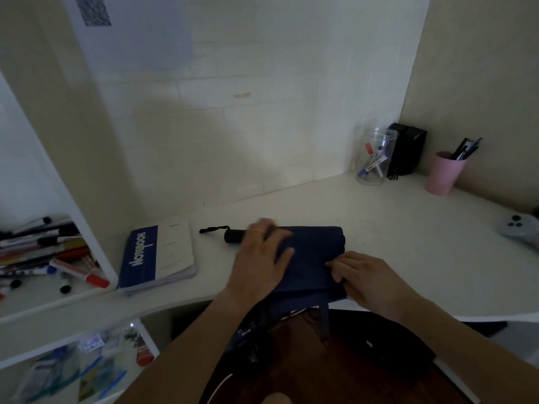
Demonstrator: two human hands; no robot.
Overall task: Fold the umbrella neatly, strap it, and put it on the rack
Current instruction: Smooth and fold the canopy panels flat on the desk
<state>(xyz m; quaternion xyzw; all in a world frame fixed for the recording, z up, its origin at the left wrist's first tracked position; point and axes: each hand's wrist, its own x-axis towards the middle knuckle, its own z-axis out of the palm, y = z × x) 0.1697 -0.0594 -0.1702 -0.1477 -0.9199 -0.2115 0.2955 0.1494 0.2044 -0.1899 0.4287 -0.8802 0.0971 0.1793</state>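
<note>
A dark blue folding umbrella (313,252) lies across the white desk (408,243), its black handle (234,236) and wrist loop pointing left. The canopy cloth spreads flat toward the desk's front edge, and a strap of the same cloth hangs down over that edge. My left hand (261,258) lies flat on the cloth near the handle, fingers spread and blurred. My right hand (363,277) pinches the cloth's right edge with bent fingers. The white rack (96,237) stands at the left.
A blue and white notebook (159,255) lies left of the umbrella. The rack shelf holds several markers (52,258). At the back right stand a clear jar (374,156), a black box (407,148) and a pink cup of pens (444,176). A grey controller (519,228) lies far right.
</note>
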